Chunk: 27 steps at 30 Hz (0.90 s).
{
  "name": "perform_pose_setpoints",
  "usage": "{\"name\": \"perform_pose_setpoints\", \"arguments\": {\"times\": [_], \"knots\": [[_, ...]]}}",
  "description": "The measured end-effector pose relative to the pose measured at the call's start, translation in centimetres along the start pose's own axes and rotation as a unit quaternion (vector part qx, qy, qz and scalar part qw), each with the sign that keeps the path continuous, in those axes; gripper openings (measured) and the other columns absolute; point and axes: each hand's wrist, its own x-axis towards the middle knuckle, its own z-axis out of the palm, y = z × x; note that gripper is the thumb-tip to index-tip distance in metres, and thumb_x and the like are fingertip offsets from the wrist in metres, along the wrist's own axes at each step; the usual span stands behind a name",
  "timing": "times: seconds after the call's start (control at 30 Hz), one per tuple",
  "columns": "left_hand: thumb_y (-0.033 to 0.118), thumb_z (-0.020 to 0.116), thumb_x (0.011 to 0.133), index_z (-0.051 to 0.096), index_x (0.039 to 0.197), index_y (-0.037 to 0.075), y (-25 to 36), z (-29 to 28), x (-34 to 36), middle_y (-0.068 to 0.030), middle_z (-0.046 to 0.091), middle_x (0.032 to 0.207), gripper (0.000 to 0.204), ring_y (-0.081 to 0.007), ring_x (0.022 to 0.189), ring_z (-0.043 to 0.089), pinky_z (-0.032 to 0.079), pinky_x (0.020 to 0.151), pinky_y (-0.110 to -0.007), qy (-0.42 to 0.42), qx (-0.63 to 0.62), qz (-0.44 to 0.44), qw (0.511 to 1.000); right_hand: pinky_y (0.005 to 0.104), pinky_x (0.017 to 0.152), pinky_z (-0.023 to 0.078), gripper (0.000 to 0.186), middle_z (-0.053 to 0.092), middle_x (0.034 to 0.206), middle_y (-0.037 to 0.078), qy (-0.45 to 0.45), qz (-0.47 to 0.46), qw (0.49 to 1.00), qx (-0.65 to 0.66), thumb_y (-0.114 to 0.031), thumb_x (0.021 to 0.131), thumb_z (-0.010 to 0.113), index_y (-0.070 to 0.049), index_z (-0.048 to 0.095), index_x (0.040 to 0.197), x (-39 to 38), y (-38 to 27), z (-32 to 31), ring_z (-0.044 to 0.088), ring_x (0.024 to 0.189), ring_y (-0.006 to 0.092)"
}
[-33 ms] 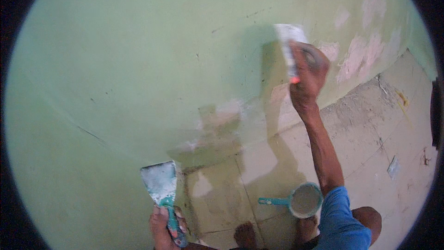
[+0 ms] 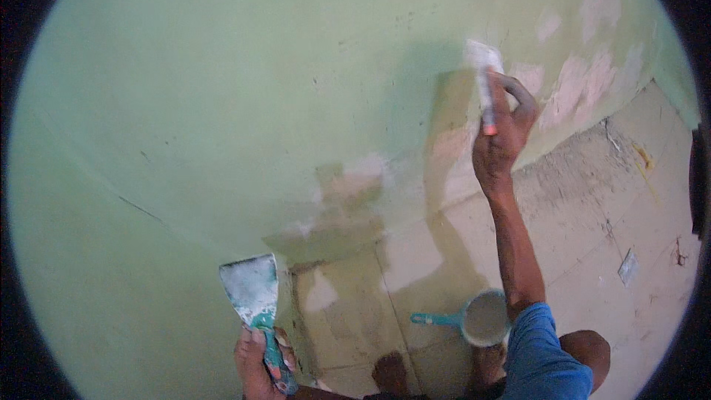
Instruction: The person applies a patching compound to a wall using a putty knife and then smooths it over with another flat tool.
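My right hand (image 2: pixel 505 130) grips a putty knife (image 2: pixel 485 55) with a whitish blade and an orange-ended handle. The blade is at the green wall (image 2: pixel 222 104), left of some pinkish patches; whether its edge touches is too blurred to tell. Low on the left, my left hand (image 2: pixel 254 367) is closed round the green handle of a wider putty knife (image 2: pixel 250 285). That blade points up and is smeared with pale filler. Between my arms, by my feet, stands a teal dipper (image 2: pixel 437 319) with greyish-white paste in it.
Pinkish bare patches (image 2: pixel 578 89) mark the wall's lower right part. The tiled floor (image 2: pixel 578 252) meets the wall along a dusty edge. A small flat scrap (image 2: pixel 628 267) and a yellow bit of debris (image 2: pixel 646 157) lie on the right. My shadow falls across wall and floor.
My right hand and its putty knife have shifted a little to the right and slightly down along the wall. The left hand, still holding its knife, has shifted slightly left.
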Motion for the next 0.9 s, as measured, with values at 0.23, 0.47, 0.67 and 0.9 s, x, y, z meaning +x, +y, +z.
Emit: {"name": "perform_pose_setpoints", "arguments": {"times": [0.23,0.47,0.67,0.9], "knots": [[0.033,0.053,0.092,0.051,0.094,0.002,0.2,2.1,0.2,-0.0057,0.054,0.060,0.031,-0.0126,0.039,0.050,0.046,0.038,-0.027,0.003,0.015,0.051,0.999,0.0442,0.094,0.034,0.044,0.054,0.115,0.019,-0.115,0.158,0.980,0.022,-0.013,0.091,0.047,-0.002,0.048,0.133,-12.4,-5.2,0.7,0.047,0.107,0.0331],[0.027,0.052,0.094,0.048,0.100,0.002,-0.4,1.3,0.3,-0.0083,0.057,0.070,0.026,-0.0117,0.042,0.052,0.044,0.036,-0.023,-0.058,-0.045,0.041,0.996,0.0443,0.083,0.039,0.038,0.057,0.104,0.015,-0.212,0.332,0.913,0.107,-0.010,0.092,0.050,-0.004,0.051,0.130,-13.7,-8.7,6.8,0.052,0.090,0.0323],[0.022,0.051,0.095,0.046,0.105,0.002,0.1,2.1,-0.1,-0.0101,0.060,0.076,0.023,-0.0112,0.043,0.053,0.047,0.037,-0.022,0.016,-0.080,0.032,0.996,0.0451,0.084,0.038,0.058,0.057,0.108,0.015,-0.182,0.117,0.974,-0.064,0.006,0.077,0.053,-0.008,0.048,0.133,-15.0,-6.8,2.6,0.052,0.098,0.0331],[0.022,0.050,0.095,0.045,0.105,0.002,-0.2,2.9,-0.1,-0.0103,0.059,0.073,0.023,-0.0124,0.043,0.054,0.047,0.037,-0.023,-0.017,-0.090,0.053,0.994,0.0447,0.088,0.037,0.067,0.054,0.116,0.014,-0.187,0.062,0.979,-0.058,0.008,0.070,0.055,-0.016,0.052,0.133,-13.3,-5.9,5.7,0.049,0.106,0.0330]]}}
